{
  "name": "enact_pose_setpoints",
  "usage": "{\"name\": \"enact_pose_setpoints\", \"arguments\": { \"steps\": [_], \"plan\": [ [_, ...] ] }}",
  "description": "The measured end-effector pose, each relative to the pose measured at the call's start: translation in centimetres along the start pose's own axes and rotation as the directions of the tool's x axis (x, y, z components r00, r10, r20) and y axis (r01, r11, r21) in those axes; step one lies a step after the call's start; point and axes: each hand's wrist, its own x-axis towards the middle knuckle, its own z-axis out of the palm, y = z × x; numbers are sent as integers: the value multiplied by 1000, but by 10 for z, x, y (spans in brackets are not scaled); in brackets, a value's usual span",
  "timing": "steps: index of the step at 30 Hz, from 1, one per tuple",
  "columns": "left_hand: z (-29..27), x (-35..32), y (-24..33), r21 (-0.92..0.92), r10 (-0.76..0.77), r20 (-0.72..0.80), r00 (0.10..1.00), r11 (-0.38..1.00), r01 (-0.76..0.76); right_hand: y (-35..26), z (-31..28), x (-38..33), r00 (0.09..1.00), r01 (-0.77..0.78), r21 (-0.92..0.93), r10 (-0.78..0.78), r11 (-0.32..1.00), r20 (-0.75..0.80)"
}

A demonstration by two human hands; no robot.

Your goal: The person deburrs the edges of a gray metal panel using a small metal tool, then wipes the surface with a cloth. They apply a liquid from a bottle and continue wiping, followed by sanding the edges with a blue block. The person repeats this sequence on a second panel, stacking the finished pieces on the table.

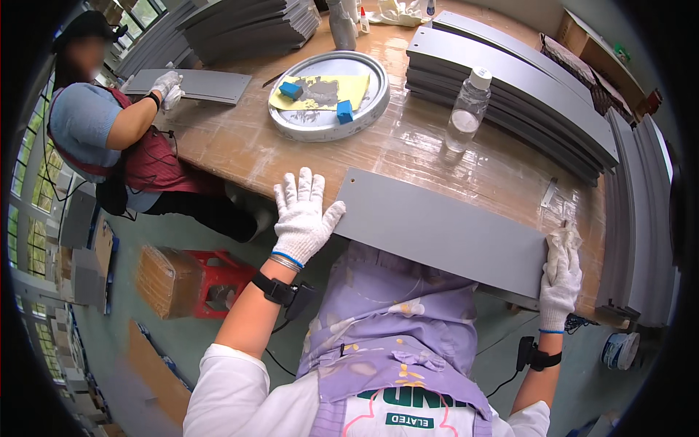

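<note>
A flat grey panel (pixel 444 226) with a small hole near its far left corner lies along the near edge of the table in front of me. My left hand (pixel 302 218), in a white knit glove, rests with fingers spread on the table, its thumb touching the panel's left end. At the panel's right end is my right hand (pixel 561 280), also gloved, with its fingers closed on a crumpled whitish cloth (pixel 564 237). Beyond the panel, a clear bottle (pixel 468 109) with a white cap stands upright, partly filled with clear liquid.
A round grey lid (pixel 371 120) bears yellow sandpaper (pixel 357 85) and two blue blocks (pixel 344 111). Stacked grey panels (pixel 502 80) lie at the far right; another stack (pixel 247 33) is far left. A co-worker (pixel 95 138) handles a panel (pixel 211 84). A red stool (pixel 226 280) stands on the floor.
</note>
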Motion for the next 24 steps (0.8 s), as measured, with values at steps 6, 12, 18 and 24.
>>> {"name": "enact_pose_setpoints", "arguments": {
  "steps": [6,12,18,24],
  "plan": [
    [2,-25,-40,277,-63,-298,952,949,150,115,-30,-21,888,-460,175,449,871,100],
    [-7,5,74,28,271,-108,956,963,-270,135,-70,-44,776,-417,909,524,6,352],
    [-46,-56,228,-649,990,6,143,113,-753,122,-121,-115,799,-296,877,404,-378,444],
    [-63,-30,208,-725,868,-181,462,200,-659,122,-122,-165,610,-636,767,554,-85,567]
  ]
}}
